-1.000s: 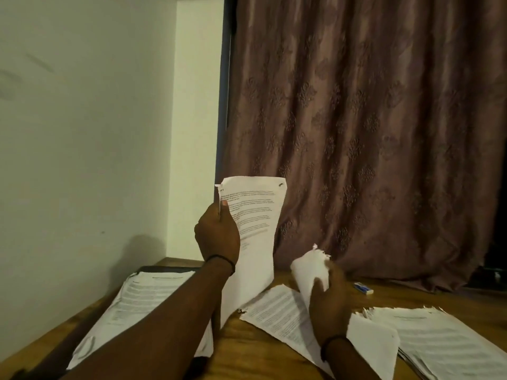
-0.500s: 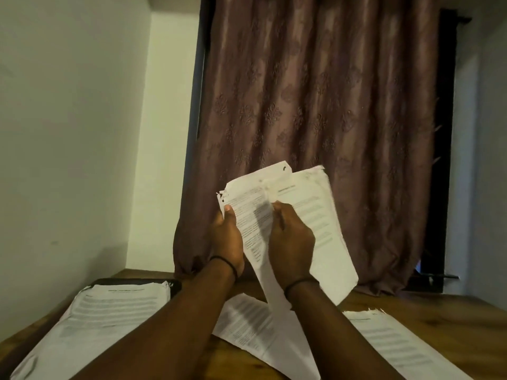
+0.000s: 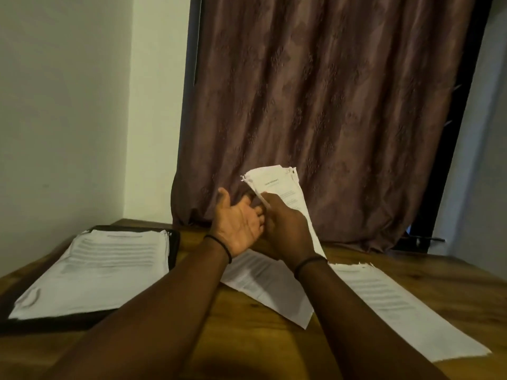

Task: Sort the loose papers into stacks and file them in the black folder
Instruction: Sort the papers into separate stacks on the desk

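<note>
After left hand (image 3: 238, 223) released papers (image 3: 282, 187), palm open

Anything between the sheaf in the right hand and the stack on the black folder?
Only the open left hand, raised beside the sheaf, toward the black folder. Nothing else visible intervenes.

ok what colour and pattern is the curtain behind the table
The curtain is dusty brownish-mauve with a faint tone-on-tone floral motif; the head view shows it.
</note>
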A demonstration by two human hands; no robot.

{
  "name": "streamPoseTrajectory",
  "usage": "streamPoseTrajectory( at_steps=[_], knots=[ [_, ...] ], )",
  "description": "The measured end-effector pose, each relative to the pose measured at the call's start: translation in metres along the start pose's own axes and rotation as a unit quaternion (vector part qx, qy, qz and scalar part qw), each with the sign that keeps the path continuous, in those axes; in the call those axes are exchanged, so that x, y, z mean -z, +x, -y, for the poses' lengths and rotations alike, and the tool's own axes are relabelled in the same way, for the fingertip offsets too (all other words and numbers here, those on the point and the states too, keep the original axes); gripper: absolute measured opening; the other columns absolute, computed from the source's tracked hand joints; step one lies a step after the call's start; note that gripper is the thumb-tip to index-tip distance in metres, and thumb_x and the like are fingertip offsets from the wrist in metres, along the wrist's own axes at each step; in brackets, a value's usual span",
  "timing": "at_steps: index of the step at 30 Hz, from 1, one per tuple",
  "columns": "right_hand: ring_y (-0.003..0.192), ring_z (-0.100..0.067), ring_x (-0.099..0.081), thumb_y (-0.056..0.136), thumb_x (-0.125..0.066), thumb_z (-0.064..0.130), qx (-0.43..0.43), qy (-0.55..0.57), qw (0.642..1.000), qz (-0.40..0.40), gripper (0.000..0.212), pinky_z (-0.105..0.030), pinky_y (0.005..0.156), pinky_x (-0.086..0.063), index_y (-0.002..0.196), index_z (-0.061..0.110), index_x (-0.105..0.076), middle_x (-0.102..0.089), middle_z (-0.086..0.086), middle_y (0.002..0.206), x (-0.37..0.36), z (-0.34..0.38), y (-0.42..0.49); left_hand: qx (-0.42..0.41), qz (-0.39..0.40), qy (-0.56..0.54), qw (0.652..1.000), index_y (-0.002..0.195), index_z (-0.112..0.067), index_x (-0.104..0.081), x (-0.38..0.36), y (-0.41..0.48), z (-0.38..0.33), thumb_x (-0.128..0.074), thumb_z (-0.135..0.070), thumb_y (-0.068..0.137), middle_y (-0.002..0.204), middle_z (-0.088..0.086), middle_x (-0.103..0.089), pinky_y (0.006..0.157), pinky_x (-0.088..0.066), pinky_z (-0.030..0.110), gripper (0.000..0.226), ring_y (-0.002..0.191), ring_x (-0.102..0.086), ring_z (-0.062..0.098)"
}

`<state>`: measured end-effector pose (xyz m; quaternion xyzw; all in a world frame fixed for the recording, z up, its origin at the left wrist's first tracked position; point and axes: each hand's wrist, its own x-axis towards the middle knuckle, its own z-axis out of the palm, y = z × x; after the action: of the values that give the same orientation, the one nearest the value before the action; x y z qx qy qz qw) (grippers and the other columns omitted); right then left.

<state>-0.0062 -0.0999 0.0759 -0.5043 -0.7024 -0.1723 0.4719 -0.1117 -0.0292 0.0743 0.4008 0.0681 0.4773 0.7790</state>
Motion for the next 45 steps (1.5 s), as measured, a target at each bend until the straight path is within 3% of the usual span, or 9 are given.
streamPoseTrajectory(
  at_steps=[4, 8, 14, 22, 31, 36, 38, 42, 45],
  knots=[
    [0.097, -0.027, -0.069, 0.082, -0.062, 0.008, 0.058, -0.095, 0.991, -0.072, 0.040, -0.038, 0.082, -0.058, 0.123, 0.011, -0.065, -0.072, -0.010, 0.110, -0.011, -0.015, -0.001, 0.025, -0.088, 0.163, 0.982, 0.132, -0.021, -0.053, 0.023, 0.010, -0.005, -0.028, -0.062, 0.097, 0.129, 0.016, -0.061, 0.102, -0.045, 0.044, 0.059, 0.119, -0.057, 0.033],
    [0.108, -0.030, -0.068, 0.079, -0.072, 0.001, 0.117, -0.152, 0.979, -0.070, 0.040, -0.045, 0.093, -0.053, 0.118, 0.011, -0.069, -0.069, -0.012, 0.121, -0.047, -0.029, -0.006, 0.020, -0.301, 0.577, 0.759, 0.135, 0.004, -0.048, 0.088, 0.020, -0.002, -0.043, -0.021, 0.102, 0.135, 0.023, -0.053, 0.105, -0.043, 0.044, 0.041, 0.123, -0.053, 0.037],
    [0.109, -0.023, -0.065, 0.090, -0.058, 0.010, -0.005, -0.117, 0.983, 0.145, 0.042, -0.034, 0.094, -0.051, 0.129, 0.024, -0.063, -0.068, -0.003, 0.125, -0.106, -0.031, -0.052, 0.197, -0.228, 0.767, 0.566, 0.126, -0.005, -0.055, 0.110, -0.007, 0.002, -0.048, -0.024, 0.100, 0.125, 0.014, -0.059, 0.097, -0.044, 0.032, 0.033, 0.117, -0.056, 0.027],
    [0.086, -0.021, -0.066, 0.097, -0.052, 0.025, -0.110, -0.154, 0.965, 0.182, 0.020, -0.032, 0.074, -0.052, 0.115, 0.020, -0.061, -0.070, -0.004, 0.102, -0.118, -0.041, -0.056, 0.293, -0.271, 0.576, 0.713, 0.095, -0.003, -0.061, 0.127, 0.005, -0.001, -0.060, -0.028, 0.095, 0.073, 0.009, -0.058, 0.049, -0.045, 0.027, 0.026, 0.056, -0.051, 0.016],
    [0.091, -0.025, -0.066, 0.103, -0.035, 0.038, -0.256, 0.021, 0.963, 0.087, 0.041, -0.040, 0.084, -0.054, 0.104, 0.012, -0.066, -0.071, -0.007, 0.101, -0.122, -0.047, -0.057, 0.189, -0.190, 0.225, 0.937, 0.110, -0.014, -0.064, 0.104, 0.013, 0.032, -0.045, -0.070, 0.087, 0.110, 0.018, -0.070, 0.079, -0.056, 0.044, 0.064, 0.104, -0.066, 0.035],
    [0.083, -0.033, -0.069, 0.102, -0.044, 0.028, -0.541, 0.473, 0.696, -0.004, 0.030, -0.038, 0.073, -0.055, 0.097, 0.004, -0.062, -0.069, -0.019, 0.094, -0.105, -0.056, -0.046, 0.092, -0.175, 0.228, 0.953, 0.112, -0.016, -0.071, 0.090, 0.015, 0.059, -0.069, -0.054, 0.082, 0.114, 0.008, -0.072, 0.095, -0.052, 0.050, 0.049, 0.102, -0.068, 0.031],
    [0.086, -0.034, -0.069, 0.101, -0.046, 0.019, -0.541, 0.509, 0.670, -0.001, 0.020, -0.041, 0.077, -0.057, 0.102, 0.003, -0.059, -0.067, -0.019, 0.097, -0.096, -0.056, -0.046, 0.025, -0.274, 0.283, 0.919, 0.113, -0.008, -0.067, 0.088, 0.016, 0.065, -0.073, -0.027, 0.084, 0.116, 0.010, -0.070, 0.090, -0.054, 0.051, 0.036, 0.095, -0.068, 0.032],
    [0.093, -0.021, -0.066, 0.098, -0.053, 0.015, -0.400, 0.251, 0.876, -0.094, 0.016, -0.028, 0.081, -0.055, 0.096, 0.012, -0.068, -0.069, -0.003, 0.099, -0.081, -0.058, -0.052, -0.080, -0.317, 0.237, 0.915, 0.113, -0.009, -0.063, 0.072, 0.007, 0.048, -0.063, -0.003, 0.091, 0.102, 0.009, -0.067, 0.081, -0.056, 0.042, 0.023, 0.085, -0.066, 0.029],
    [0.104, -0.018, -0.062, 0.093, -0.062, 0.026, -0.298, 0.162, 0.929, -0.147, 0.020, -0.022, 0.083, -0.050, 0.111, 0.017, -0.064, -0.067, 0.001, 0.108, -0.055, -0.071, -0.035, -0.135, -0.256, 0.224, 0.931, 0.103, -0.009, -0.067, 0.054, 0.000, 0.011, -0.068, -0.007, 0.088, 0.090, 0.007, -0.073, 0.064, -0.057, 0.034, 0.015, 0.074, -0.071, 0.023]
  ],
)
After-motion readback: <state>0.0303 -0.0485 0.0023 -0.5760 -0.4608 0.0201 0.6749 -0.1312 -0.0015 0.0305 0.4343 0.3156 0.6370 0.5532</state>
